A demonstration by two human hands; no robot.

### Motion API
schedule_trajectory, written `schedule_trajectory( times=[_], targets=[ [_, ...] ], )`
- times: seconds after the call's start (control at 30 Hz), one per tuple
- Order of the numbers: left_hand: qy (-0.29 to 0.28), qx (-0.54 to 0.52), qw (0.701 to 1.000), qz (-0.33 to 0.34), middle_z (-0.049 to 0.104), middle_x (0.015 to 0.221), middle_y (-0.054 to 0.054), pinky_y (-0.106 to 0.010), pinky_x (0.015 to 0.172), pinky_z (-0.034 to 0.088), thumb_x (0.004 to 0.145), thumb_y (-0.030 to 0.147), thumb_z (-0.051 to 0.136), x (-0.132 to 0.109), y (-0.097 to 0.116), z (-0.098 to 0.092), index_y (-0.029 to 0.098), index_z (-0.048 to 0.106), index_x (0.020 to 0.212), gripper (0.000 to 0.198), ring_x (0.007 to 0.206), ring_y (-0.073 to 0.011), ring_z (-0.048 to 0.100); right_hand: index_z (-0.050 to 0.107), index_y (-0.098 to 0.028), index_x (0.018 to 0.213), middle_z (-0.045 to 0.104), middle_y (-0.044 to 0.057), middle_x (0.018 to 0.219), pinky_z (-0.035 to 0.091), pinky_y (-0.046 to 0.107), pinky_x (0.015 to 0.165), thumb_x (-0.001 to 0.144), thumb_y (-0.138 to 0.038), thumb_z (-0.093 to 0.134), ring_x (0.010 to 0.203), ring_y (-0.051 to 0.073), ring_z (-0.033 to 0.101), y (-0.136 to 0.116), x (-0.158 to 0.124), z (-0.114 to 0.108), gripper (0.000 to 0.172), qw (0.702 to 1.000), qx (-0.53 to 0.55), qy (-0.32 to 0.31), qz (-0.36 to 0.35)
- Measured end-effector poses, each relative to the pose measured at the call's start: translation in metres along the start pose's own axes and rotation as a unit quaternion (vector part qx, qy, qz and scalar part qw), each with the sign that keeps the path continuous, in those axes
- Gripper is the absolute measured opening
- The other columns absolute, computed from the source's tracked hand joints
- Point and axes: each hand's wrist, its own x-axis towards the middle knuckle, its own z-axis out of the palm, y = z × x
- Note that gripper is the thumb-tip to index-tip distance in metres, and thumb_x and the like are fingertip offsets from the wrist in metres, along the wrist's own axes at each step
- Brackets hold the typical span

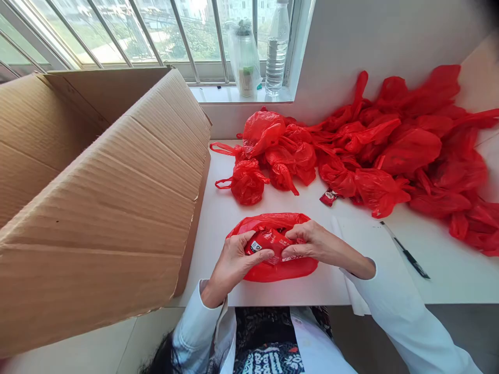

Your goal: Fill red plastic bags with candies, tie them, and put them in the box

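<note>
Both hands hold small red printed packets above an opened red plastic bag (300, 270) on the white table. My left hand (241, 255) is closed on the left end of a red packet (268, 241) that carries a white label. With thumb and fingers my right hand (314, 241) pinches the right side of the red packets. How many packets there are I cannot tell, as fingers cover parts of them. Behind the open bag sits a small knotted red bag (248, 183).
A large open cardboard box (128, 208) stands at the left. Many red plastic bags (409, 145) lie piled along the wall. A loose red packet (328, 197), a pen (409, 254) and white paper (366, 239) lie on the table. Bottles (276, 52) stand on the windowsill.
</note>
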Motion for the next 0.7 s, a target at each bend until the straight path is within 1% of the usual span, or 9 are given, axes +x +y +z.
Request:
schedule_trajectory(
  times=[0.07, 0.1, 0.2, 0.27, 0.4, 0.47, 0.53, 0.6, 0.7],
  targets=[
    [0.000, -0.019, 1.000, -0.013, 0.069, 0.075, -0.001, -0.024, 0.063, 0.047, 0.075, 0.041, 0.069, 0.001, -0.003, 0.002, 0.015, 0.071, 0.083, 0.028, 0.069, -0.0168, 0.060, 0.052, -0.017, 0.054, 0.040, -0.005, 0.055, 0.027, 0.023, 0.053, 0.084, -0.041, 0.061, 0.055, 0.008, 0.033, -0.003, -0.002, -0.004, 0.040, 0.999, -0.003, -0.036, -0.002],
    [0.000, -0.025, 1.000, -0.016, 0.068, 0.074, -0.001, -0.024, 0.062, 0.046, 0.074, 0.041, 0.069, 0.001, -0.003, 0.003, 0.015, 0.071, 0.083, 0.027, 0.068, -0.0165, 0.059, 0.053, -0.017, 0.055, 0.042, -0.005, 0.056, 0.027, 0.023, 0.053, 0.085, -0.042, 0.061, 0.056, 0.009, 0.035, -0.005, -0.002, -0.005, 0.039, 0.999, -0.014, -0.035, -0.010],
    [-0.012, -0.025, 0.999, -0.020, 0.065, 0.067, 0.001, -0.022, 0.056, 0.042, 0.074, 0.040, 0.069, 0.000, -0.004, 0.002, 0.015, 0.070, 0.079, 0.026, 0.061, -0.0139, 0.055, 0.062, -0.019, 0.073, 0.055, -0.002, 0.066, 0.033, 0.025, 0.061, 0.085, -0.042, 0.062, 0.064, 0.012, 0.045, -0.014, -0.001, -0.006, 0.026, 0.998, -0.033, 0.023, -0.047],
    [-0.014, -0.009, 1.000, -0.021, 0.061, 0.062, 0.003, -0.021, 0.052, 0.038, 0.074, 0.041, 0.069, 0.000, -0.005, 0.002, 0.015, 0.068, 0.076, 0.026, 0.055, -0.0118, 0.051, 0.063, -0.019, 0.078, 0.057, -0.003, 0.068, 0.035, 0.025, 0.064, 0.086, -0.039, 0.062, 0.065, 0.011, 0.047, -0.020, 0.001, -0.004, 0.022, 0.997, -0.006, 0.047, -0.058],
    [-0.030, 0.044, 0.998, -0.011, 0.057, 0.060, 0.005, -0.021, 0.051, 0.034, 0.079, 0.042, 0.064, 0.002, -0.006, 0.000, 0.015, 0.065, 0.072, 0.028, 0.053, -0.0106, 0.045, 0.059, -0.018, 0.067, 0.050, -0.006, 0.058, 0.032, 0.021, 0.055, 0.088, -0.032, 0.059, 0.056, 0.008, 0.040, -0.022, 0.006, 0.002, 0.025, 0.996, 0.051, 0.051, -0.051],
    [-0.034, 0.077, 0.996, -0.004, 0.057, 0.059, 0.005, -0.022, 0.052, 0.034, 0.079, 0.041, 0.065, 0.002, -0.007, 0.000, 0.016, 0.064, 0.072, 0.026, 0.054, -0.0105, 0.045, 0.058, -0.018, 0.066, 0.051, -0.006, 0.058, 0.031, 0.021, 0.054, 0.089, -0.029, 0.058, 0.055, 0.008, 0.039, -0.020, 0.006, 0.005, 0.026, 0.997, 0.026, 0.061, -0.046],
    [-0.028, 0.087, 0.996, 0.006, 0.062, 0.067, 0.005, -0.022, 0.056, 0.039, 0.079, 0.039, 0.066, 0.002, -0.006, -0.001, 0.018, 0.066, 0.084, 0.022, 0.058, -0.0117, 0.050, 0.060, -0.018, 0.068, 0.057, -0.005, 0.062, 0.033, 0.022, 0.059, 0.090, -0.025, 0.056, 0.057, 0.009, 0.044, -0.020, 0.004, 0.009, 0.023, 0.994, -0.038, 0.091, -0.046],
    [-0.023, 0.078, 0.997, 0.019, 0.068, 0.080, 0.004, -0.022, 0.064, 0.045, 0.082, 0.037, 0.063, 0.001, -0.004, -0.001, 0.021, 0.066, 0.101, 0.025, 0.068, -0.0139, 0.058, 0.064, -0.019, 0.074, 0.064, -0.004, 0.069, 0.035, 0.023, 0.067, 0.090, -0.022, 0.056, 0.063, 0.009, 0.051, -0.019, 0.003, 0.012, 0.018, 0.987, -0.102, 0.117, -0.051],
    [0.021, 0.102, 0.994, 0.039, 0.071, 0.088, 0.002, -0.024, 0.072, 0.048, 0.090, 0.037, 0.054, 0.001, -0.001, -0.001, 0.023, 0.067, 0.104, 0.024, 0.077, -0.0155, 0.064, 0.067, -0.021, 0.083, 0.069, -0.003, 0.074, 0.037, 0.024, 0.075, 0.090, -0.022, 0.058, 0.070, 0.011, 0.058, -0.018, 0.006, 0.012, 0.012, 0.978, -0.152, 0.131, -0.060]
  ],
)
